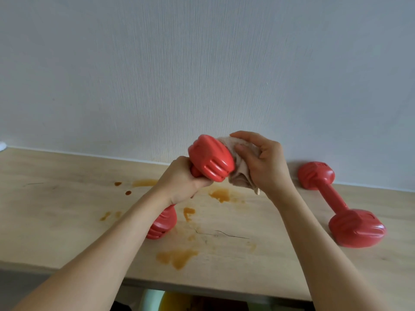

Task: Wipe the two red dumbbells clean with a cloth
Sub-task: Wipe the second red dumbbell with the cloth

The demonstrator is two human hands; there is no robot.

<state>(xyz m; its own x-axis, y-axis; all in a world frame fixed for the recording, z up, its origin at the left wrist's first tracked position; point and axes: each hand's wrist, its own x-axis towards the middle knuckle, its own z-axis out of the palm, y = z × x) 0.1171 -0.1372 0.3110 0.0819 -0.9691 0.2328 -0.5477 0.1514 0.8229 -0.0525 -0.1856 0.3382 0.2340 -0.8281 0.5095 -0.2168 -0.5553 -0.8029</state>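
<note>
My left hand (182, 182) grips the handle of a red dumbbell (210, 161) and holds it tilted above the table, its upper head raised and its lower head (162, 223) near the tabletop. My right hand (262, 162) holds a crumpled beige cloth (238, 173) pressed against the end of the upper head. A second red dumbbell (336, 198) lies flat on the table to the right, one head near the wall.
The light wooden table (67, 209) carries several brown liquid stains (177, 257) under and in front of my hands. A pale textured wall (202, 63) rises right behind it. The table's front edge runs along the bottom, with objects below it.
</note>
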